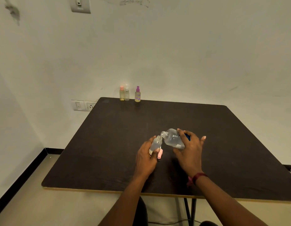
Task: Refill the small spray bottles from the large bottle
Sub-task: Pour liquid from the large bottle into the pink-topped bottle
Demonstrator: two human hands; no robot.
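Note:
My left hand point(145, 158) grips a small clear spray bottle point(156, 143) with its top off and its open neck tilted right. A pink spray cap point(159, 154) pokes out beside my left fingers. My right hand point(189, 148) holds the large clear bottle point(173, 138) tipped on its side, its open mouth just above the small bottle's neck. A blue bit point(188, 137), perhaps its cap or label, shows under my right fingers. Three more small spray bottles stand at the table's far edge: pink-topped point(122, 93), clear-topped point(127, 92) and purple-topped point(137, 94).
The dark square table point(109, 144) stands against a white wall, with a wall socket point(83, 105) at its far left corner. Bare floor and a black skirting lie to the left. A table leg and cable show below the near edge.

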